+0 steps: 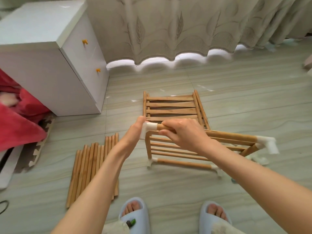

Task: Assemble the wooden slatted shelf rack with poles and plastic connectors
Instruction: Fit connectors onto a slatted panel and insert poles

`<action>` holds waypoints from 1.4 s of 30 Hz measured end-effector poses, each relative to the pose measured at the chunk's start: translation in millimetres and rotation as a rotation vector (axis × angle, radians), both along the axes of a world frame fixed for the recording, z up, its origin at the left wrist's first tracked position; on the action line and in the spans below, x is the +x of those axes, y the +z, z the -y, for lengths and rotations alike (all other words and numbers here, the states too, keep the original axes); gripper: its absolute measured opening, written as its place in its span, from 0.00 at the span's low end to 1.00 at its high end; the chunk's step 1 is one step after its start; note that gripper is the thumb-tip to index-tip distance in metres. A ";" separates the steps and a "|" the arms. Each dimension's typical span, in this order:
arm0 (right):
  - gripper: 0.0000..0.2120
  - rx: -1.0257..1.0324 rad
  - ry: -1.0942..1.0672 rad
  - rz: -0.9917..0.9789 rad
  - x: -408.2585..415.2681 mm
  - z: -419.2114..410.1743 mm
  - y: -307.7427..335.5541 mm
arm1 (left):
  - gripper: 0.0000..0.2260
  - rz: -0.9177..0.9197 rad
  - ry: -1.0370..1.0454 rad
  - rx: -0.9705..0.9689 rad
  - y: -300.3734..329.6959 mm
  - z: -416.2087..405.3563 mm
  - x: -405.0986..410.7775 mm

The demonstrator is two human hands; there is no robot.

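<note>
A wooden slatted shelf frame (pixel 177 152) stands tilted on the floor, with white plastic connectors at its corners. My right hand (pixel 182 133) grips the frame's top pole (pixel 233 136) near its left end. My left hand (pixel 135 132) presses with straight fingers against the white corner connector (pixel 148 128) on that end. Another white connector (pixel 268 144) caps the pole's far right end. A second slatted panel (pixel 172 106) lies flat on the floor behind the frame. A bundle of loose wooden poles (pixel 91 169) lies on the floor to the left.
A white drawer cabinet (pixel 50 56) stands at the back left, red cloth (pixel 18 115) beside it. Curtains (pixel 185 27) hang along the far wall. My slippered feet (pixel 135 215) are at the bottom. Loose white connectors (pixel 260 160) lie by the frame's right side.
</note>
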State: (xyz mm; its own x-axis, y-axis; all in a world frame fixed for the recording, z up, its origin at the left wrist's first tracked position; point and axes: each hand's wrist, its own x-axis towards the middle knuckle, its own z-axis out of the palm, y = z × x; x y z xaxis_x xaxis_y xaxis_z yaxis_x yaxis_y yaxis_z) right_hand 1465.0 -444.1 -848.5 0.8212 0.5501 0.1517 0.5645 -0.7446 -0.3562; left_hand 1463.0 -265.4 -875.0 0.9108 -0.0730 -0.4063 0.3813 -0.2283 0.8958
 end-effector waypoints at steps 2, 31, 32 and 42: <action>0.11 0.005 -0.005 0.002 2.7 1.2 1.0 | 0.38 -0.037 -0.031 -0.055 -0.7 -2.6 3.0; 0.18 -0.098 -0.210 -0.195 33.2 -35.8 -3.3 | 0.17 0.099 -0.357 -0.453 -56.9 -8.3 10.0; 0.16 -0.087 -0.205 -0.212 33.7 -34.1 -1.3 | 0.16 0.105 -0.344 -0.459 -57.0 -5.5 7.3; 0.19 0.173 -0.159 -0.331 19.4 -6.1 44.4 | 0.06 0.289 -0.338 -0.325 -5.3 7.3 0.1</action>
